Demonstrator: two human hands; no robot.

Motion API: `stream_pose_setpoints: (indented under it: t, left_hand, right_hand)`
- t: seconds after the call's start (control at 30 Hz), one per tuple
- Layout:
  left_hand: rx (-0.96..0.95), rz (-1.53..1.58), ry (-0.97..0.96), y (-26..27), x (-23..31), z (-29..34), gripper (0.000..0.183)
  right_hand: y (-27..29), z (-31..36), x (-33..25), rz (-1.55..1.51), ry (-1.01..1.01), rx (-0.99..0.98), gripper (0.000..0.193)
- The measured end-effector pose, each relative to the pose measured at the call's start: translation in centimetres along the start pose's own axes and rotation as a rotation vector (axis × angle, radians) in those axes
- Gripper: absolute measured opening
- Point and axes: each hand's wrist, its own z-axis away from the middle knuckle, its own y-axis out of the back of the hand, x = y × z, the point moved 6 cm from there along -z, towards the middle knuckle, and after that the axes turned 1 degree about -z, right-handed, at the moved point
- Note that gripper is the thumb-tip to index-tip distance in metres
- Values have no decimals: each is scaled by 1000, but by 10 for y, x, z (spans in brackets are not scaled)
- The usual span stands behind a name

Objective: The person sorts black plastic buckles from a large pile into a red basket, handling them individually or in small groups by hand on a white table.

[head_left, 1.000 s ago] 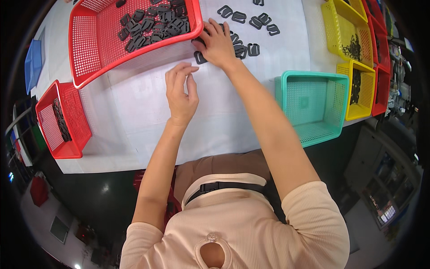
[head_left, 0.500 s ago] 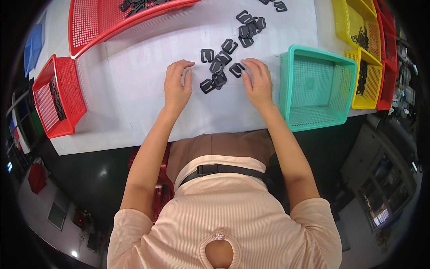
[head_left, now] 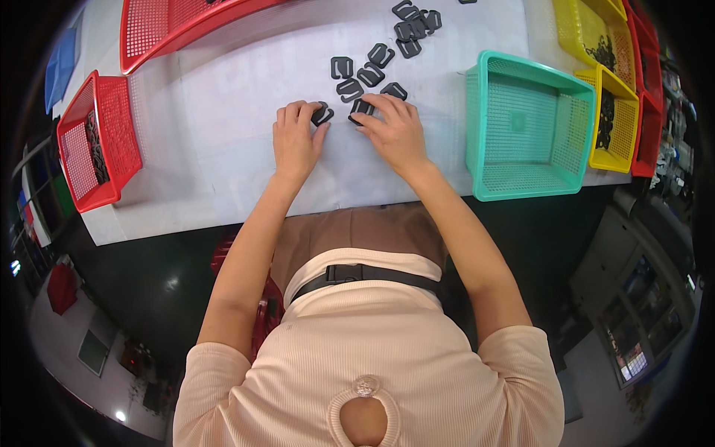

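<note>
My left hand (head_left: 296,143) pinches a black plastic hook buckle (head_left: 322,115) between thumb and fingertips, just above the white table. My right hand (head_left: 396,134) is closed on another black buckle (head_left: 362,111), its thumb and fingers at the piece's right side; whether more than one piece is there I cannot tell. Just beyond my hands several loose buckles (head_left: 370,74) lie scattered, one buckle (head_left: 394,91) partly behind my right fingers. Farther off sits an overlapping cluster of the same buckles (head_left: 411,30).
To the right stands a green basket (head_left: 477,127), with yellow baskets (head_left: 624,141) of dark parts and red bins (head_left: 648,138) beyond it. A small red basket (head_left: 119,134) with dark pieces is at the left. A large red basket (head_left: 149,41) stands at the far left.
My left fingers have closed on a buckle. My right hand has moved left and closed on another, and the near group of buckles is broken up. The view has shifted slightly.
</note>
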Motion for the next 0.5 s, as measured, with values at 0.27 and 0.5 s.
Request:
stream_pose_setpoints:
  t: [0.27,0.5]
  left_hand:
    - [-7,-5,-181,-15,32,-2,41]
    - [32,-75,-223,-32,48,-13,29]
  right_hand:
    - [22,29,27,29,-388,-149,26]
    - [16,-8,47,132,-361,123,34]
